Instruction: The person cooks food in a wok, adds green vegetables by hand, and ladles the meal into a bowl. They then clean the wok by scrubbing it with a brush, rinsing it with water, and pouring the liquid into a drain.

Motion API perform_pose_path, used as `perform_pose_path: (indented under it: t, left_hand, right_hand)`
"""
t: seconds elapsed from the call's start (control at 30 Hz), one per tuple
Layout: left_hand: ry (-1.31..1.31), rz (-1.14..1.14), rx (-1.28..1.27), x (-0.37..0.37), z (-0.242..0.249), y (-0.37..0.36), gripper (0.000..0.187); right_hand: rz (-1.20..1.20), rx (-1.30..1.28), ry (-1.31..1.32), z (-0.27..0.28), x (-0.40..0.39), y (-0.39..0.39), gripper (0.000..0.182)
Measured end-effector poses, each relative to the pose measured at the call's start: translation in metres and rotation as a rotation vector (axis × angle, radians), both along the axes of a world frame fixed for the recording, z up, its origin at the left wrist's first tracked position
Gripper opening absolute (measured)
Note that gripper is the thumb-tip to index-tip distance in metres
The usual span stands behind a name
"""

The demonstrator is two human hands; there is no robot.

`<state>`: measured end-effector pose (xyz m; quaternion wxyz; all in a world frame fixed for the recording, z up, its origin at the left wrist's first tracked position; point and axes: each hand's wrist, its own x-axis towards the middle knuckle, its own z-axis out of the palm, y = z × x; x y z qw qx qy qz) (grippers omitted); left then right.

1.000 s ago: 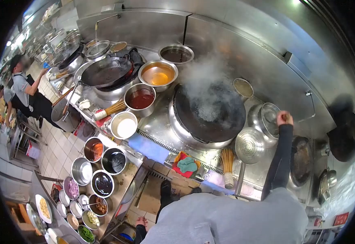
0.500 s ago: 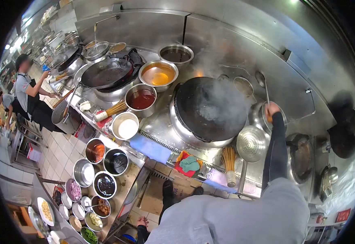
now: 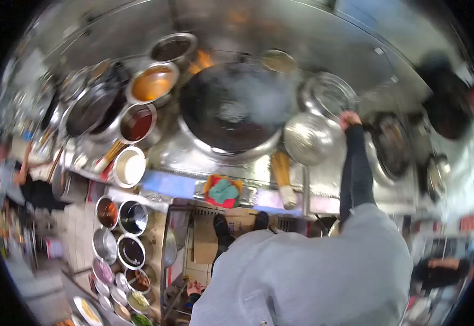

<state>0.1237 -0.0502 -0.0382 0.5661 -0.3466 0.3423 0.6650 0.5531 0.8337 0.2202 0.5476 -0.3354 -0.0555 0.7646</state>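
My right hand [image 3: 349, 119] is closed at the near right rim of a round metal pot [image 3: 324, 89], around the handle end of a ladle whose bowl is blurred. To the left, a large black wok [image 3: 231, 114] gives off steam, with pale bubbling at its middle. Between wok and pot lies a perforated strainer [image 3: 307, 138], its handle toward me. My left hand [image 3: 194, 288] hangs low beside the counter edge, away from the stove, its fingers smeared.
Left of the wok are a bowl of orange liquid [image 3: 153, 84], a pot of red sauce [image 3: 137, 123] and a white-filled pot [image 3: 129, 167]. A bamboo brush [image 3: 282, 179] and cloths [image 3: 222, 191] lie in front. A person [image 3: 22, 176] stands far left; another's arm [image 3: 444, 263] shows lower right.
The view has turned, shifting the stove leftward and up. The ladle, raised beyond the pot before, has come down to it with my right hand. Another person's arm has appeared at lower right.
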Motion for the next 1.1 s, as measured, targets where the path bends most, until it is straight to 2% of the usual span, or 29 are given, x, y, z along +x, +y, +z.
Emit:
perform_pose_path:
  t: [0.03, 0.1, 0.17, 0.23, 0.3, 0.37, 0.43, 0.5, 0.53, 0.6, 0.63, 0.7, 0.73, 0.77, 0.8, 0.83, 0.87, 0.9, 0.93, 0.97, 1.0, 1.03, 1.07, 1.1]
  left_hand:
    - [0.391, -0.319, -0.351, 0.0, -0.004, -0.002, 0.015]
    - [0.473, -0.462, -0.472, 0.005, -0.014, -0.003, 0.015]
    - [0.477, -0.481, -0.485, 0.008, -0.015, -0.001, 0.014]
    - [0.469, -0.472, -0.49, 0.01, -0.016, 0.001, 0.014]
    - [0.458, -0.45, -0.496, 0.01, -0.015, 0.005, 0.014]
    - [0.447, -0.392, -0.49, 0.007, -0.01, 0.013, 0.015]
    - [0.425, -0.323, -0.467, 0.0, -0.007, 0.021, 0.016]
    - [0.447, -0.345, -0.457, -0.009, -0.001, 0.031, 0.016]
    - [0.473, -0.397, -0.448, -0.015, 0.001, 0.036, 0.015]
    - [0.534, -0.492, -0.443, -0.021, 0.006, 0.047, 0.014]
    - [0.56, -0.531, -0.443, -0.023, 0.007, 0.054, 0.014]
    - [0.633, -0.626, -0.432, -0.026, 0.01, 0.071, 0.014]
    - [0.686, -0.683, -0.425, -0.029, 0.008, 0.082, 0.014]
    - [0.761, -0.748, -0.412, -0.032, 0.005, 0.096, 0.015]
    - [0.869, -0.793, -0.395, -0.035, 0.003, 0.112, 0.015]
    - [0.99, -0.769, -0.35, -0.037, 0.01, 0.132, 0.015]
    - [1.159, -0.658, -0.26, -0.035, 0.044, 0.167, 0.014]
    - [1.323, -0.549, -0.164, -0.03, 0.088, 0.207, 0.013]
    - [1.487, -0.61, -0.15, -0.039, 0.115, 0.239, 0.011]
    - [1.65, -0.671, -0.133, -0.047, 0.138, 0.269, 0.01]
    - [1.757, -0.686, -0.083, -0.054, 0.165, 0.3, 0.01]
    - [1.863, -0.698, -0.03, -0.06, 0.192, 0.332, 0.009]
    - [1.994, -0.67, 0.05, -0.065, 0.218, 0.363, 0.01]
    - [2.018, -0.7, 0.079, -0.064, 0.252, 0.39, 0.01]
  right_hand:
    - [-0.068, 0.007, 0.202, 0.009, 0.001, -0.009, 0.022]
    - [-0.078, 0.029, 0.483, 0.031, -0.008, -0.017, 0.012]
    - [0.01, -0.006, 0.567, 0.059, -0.033, -0.022, 0.012]
    - [-0.065, 0.271, 0.038, 0.097, -0.073, -0.033, 0.012]
    - [-0.008, 0.089, 0.303, 0.134, -0.112, -0.029, 0.01]
    - [0.165, 0.287, 0.357, 0.151, -0.16, 0.004, 0.01]
    - [0.172, 0.237, 0.321, 0.182, -0.199, 0.007, 0.01]
    - [0.402, 0.551, 0.01, 0.176, -0.219, 0.039, 0.012]
    - [0.399, 0.539, 0.009, 0.176, -0.22, 0.041, 0.012]
    - [0.515, 0.196, 0.071, 0.173, -0.223, 0.041, 0.016]
    - [0.576, 0.501, -0.471, 0.159, -0.214, 0.032, 0.015]
    - [0.429, 0.763, -1.19, 0.135, -0.192, -0.019, 0.015]
    - [0.307, 0.858, -1.152, 0.107, -0.173, -0.058, 0.016]
    - [0.146, 0.799, -1.187, 0.092, -0.162, -0.114, 0.024]
    - [0.238, 0.645, -1.3, 0.062, -0.133, -0.149, 0.037]
    - [0.098, 0.865, -1.604, 0.022, -0.103, -0.187, 0.04]
    - [-0.131, 1.016, -1.94, -0.02, -0.073, -0.223, 0.044]
    - [0.183, 0.53, -1.913, -0.014, -0.061, -0.283, 0.048]
    - [0.096, 0.644, -2.03, -0.047, -0.037, -0.329, 0.05]
    - [0.322, 0.276, -1.997, -0.024, -0.041, -0.373, 0.053]
    - [0.339, 0.359, -2.087, -0.032, -0.031, -0.404, 0.054]
    - [0.496, 0.171, -2.041, -0.011, -0.039, -0.426, 0.054]
    - [0.507, 0.15, -2.111, -0.025, -0.033, -0.441, 0.055]
    - [0.501, 0.157, -2.113, -0.029, -0.034, -0.445, 0.055]
